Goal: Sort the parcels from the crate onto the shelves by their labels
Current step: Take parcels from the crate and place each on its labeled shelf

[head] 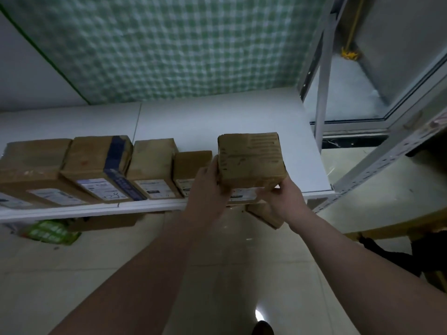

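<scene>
Both hands are on the cardboard parcel (250, 160) here, a squat brown box held at the front edge of the white shelf (242, 112), just to the right of the row of four parcels (152, 163) standing there with their labels facing out. The left hand (208, 182) clasps the box's left side, fingers curled round the near corner; the right hand (281, 197) grips the lower right corner, fingers tucked beneath. Whether the base touches the board or hangs just above it, I cannot tell. Its white label (242, 194) peeks out low on the near face, between the two hands, too blurred to read. Now the feel of it: stiff corrugated card, a touch creased and scuffed on top, so it should keep its shape under a firm squeeze and not slip much on bare skin. Two hands on a box this compact hints at some weight inside, though that's a guess. Best purchase looks to be just where it is taken, opposite sides low down, palms flat to the walls, clear of the label. There's bare board to the right of the nearest parcel (191, 165), so it looks ready to slide in beside it, label forward
</scene>
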Demonstrator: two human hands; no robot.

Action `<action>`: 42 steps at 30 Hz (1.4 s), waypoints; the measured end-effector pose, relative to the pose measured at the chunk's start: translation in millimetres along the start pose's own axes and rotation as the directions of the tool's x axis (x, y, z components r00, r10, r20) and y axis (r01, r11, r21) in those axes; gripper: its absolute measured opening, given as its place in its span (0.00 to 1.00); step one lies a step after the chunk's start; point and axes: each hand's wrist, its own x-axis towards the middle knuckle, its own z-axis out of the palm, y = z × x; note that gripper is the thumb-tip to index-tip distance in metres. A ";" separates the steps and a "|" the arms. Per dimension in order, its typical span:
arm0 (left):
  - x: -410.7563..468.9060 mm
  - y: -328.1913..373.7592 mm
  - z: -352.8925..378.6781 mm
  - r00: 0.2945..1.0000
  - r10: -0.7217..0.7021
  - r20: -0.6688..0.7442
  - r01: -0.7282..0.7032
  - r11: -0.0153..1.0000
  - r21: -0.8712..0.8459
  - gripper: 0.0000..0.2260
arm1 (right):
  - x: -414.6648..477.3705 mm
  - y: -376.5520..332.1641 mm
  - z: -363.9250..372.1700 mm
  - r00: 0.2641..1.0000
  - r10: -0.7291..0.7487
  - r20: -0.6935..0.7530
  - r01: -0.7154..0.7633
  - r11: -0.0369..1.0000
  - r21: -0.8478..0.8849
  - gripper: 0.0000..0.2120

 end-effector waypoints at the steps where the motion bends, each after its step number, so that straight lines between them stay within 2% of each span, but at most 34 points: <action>1: -0.4 -8.0 5.9 1.000 -0.008 -0.020 0.008 1.000 0.025 0.23 | 3.0 4.9 3.7 1.000 -0.011 0.004 0.011 1.000 -0.010 0.30; 7: -11.5 -33.6 31.6 0.974 -0.014 -0.225 0.009 1.000 -0.024 0.17 | 18.1 29.0 22.8 0.999 -0.033 0.006 0.034 0.998 -0.049 0.29; 9: -11.4 -40.1 41.4 0.953 -0.102 -0.286 0.088 0.994 -0.059 0.12 | 24.2 34.8 29.9 1.000 -0.024 0.013 0.025 0.997 -0.072 0.28; 11: -12.1 -45.3 51.1 0.929 -0.238 -0.284 0.215 0.970 -0.110 0.07 | 29.0 42.1 37.3 1.000 0.002 0.024 0.000 0.998 -0.070 0.27; 14: -15.0 -56.1 64.7 0.901 -0.421 -0.102 0.408 0.904 -0.125 0.13 | 34.8 56.0 49.6 0.993 0.105 0.047 -0.104 0.994 -0.017 0.26; 17: -16.5 -69.9 79.1 0.834 -0.545 0.092 0.541 0.771 -0.338 0.13 | 42.8 70.1 61.2 0.976 0.187 0.115 -0.205 0.963 0.175 0.25; 20: -18.0 -75.2 88.0 0.790 -0.537 0.294 0.604 0.602 -0.523 0.18 | 50.9 76.9 69.8 0.965 0.204 0.166 -0.245 0.927 0.284 0.29; 23: -13.6 -77.9 92.2 0.813 -0.502 0.294 0.574 0.608 -0.549 0.24 | 61.8 79.7 75.3 0.970 0.194 0.145 -0.230 0.928 0.294 0.34; 26: -8.5 -79.6 93.3 0.823 -0.473 0.313 0.565 0.636 -0.525 0.29 | 72.2 78.5 76.6 0.972 0.204 0.118 -0.230 0.931 0.282 0.33; 33: 3.1 -87.6 92.6 0.824 -0.487 0.289 0.563 0.648 -0.513 0.30 | 89.3 76.4 78.6 0.970 0.227 0.085 -0.242 0.932 0.270 0.28; 37: 10.6 -92.4 92.2 0.831 -0.469 0.298 0.556 0.698 -0.452 0.30 | 95.3 75.9 79.0 0.968 0.241 0.075 -0.253 0.923 0.289 0.24; 42: 23.1 -93.4 95.5 0.838 -0.430 0.336 0.539 0.744 -0.394 0.31 | 100.1 77.6 77.9 0.963 0.266 0.049 -0.269 0.919 0.290 0.24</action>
